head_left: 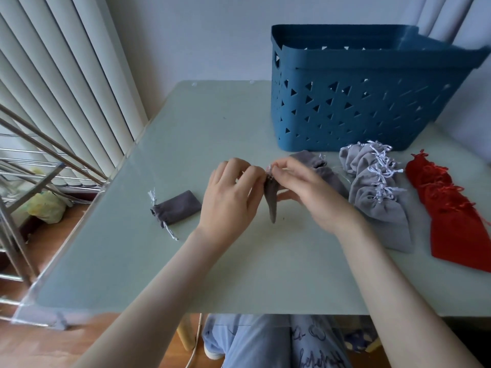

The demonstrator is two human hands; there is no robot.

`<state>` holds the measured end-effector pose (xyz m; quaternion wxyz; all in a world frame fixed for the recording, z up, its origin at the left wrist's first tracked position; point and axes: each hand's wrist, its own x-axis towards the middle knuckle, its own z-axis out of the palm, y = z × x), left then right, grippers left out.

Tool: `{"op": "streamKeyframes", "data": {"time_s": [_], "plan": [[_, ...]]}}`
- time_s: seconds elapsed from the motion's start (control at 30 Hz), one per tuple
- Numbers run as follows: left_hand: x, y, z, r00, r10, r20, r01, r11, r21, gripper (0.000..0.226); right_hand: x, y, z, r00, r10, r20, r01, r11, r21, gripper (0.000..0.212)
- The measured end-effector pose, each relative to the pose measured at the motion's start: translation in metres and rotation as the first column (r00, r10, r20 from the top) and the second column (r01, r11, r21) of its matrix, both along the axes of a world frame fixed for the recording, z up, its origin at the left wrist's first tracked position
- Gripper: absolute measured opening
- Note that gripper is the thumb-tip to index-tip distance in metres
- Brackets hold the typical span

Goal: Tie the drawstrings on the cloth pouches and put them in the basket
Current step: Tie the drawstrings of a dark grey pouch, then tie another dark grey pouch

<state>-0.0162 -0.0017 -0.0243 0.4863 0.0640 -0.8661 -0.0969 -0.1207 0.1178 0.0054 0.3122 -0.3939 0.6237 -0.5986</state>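
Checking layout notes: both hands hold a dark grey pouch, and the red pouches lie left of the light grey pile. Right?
No: the head view shows the red pouches right of the light grey pile. Left hand and right hand hold the dark grey pouch.

We were in what looked like a room at home, seated at a glass-topped table (186, 261) against a plain white wall (199, 35). Pale vertical blinds (66, 75) hung to our left above a wooden floor (50, 243), where a metal drying rack (32, 151) stood beside a yellow plastic bag (45, 205).
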Motion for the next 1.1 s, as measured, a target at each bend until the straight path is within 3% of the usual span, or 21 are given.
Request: {"op": "streamKeyframes", "data": {"time_s": [0.1,0.2,0.4,0.57,0.77,0.93,1.1], "plan": [[-0.003,0.01,0.011,0.997,-0.058,0.058,0.048,0.986,0.161,0.022,-0.003,0.01,0.008,0.998,0.015,-0.058,-0.011,0.998,0.054,0.023],[-0.01,0.033,0.026,0.974,-0.168,0.154,0.096,0.916,0.389,0.018,-0.011,0.035,0.012,0.983,-0.068,-0.171,0.089,0.989,0.12,0.028],[-0.034,0.076,0.036,0.89,-0.29,0.351,0.06,0.839,0.541,0.013,-0.023,0.084,0.009,0.908,-0.253,-0.333,0.324,0.929,0.178,0.016],[-0.052,0.101,0.035,0.844,-0.304,0.443,0.035,0.854,0.519,0.017,-0.03,0.12,0.007,0.904,-0.282,-0.322,0.361,0.907,0.216,0.006],[-0.044,0.084,0.024,0.793,-0.244,0.558,-0.045,0.89,0.453,0.02,-0.031,0.11,-0.004,0.86,-0.252,-0.444,0.401,0.871,0.283,0.025],[-0.027,0.054,0.022,0.779,-0.131,0.613,-0.154,0.908,0.389,0.021,-0.017,0.067,-0.017,0.805,-0.326,-0.495,0.491,0.834,0.25,0.012],[-0.005,0.024,0.019,0.773,-0.083,0.629,-0.239,0.881,0.409,0.021,-0.015,0.039,-0.024,0.562,-0.207,-0.801,0.591,0.778,0.213,0.015]]}}
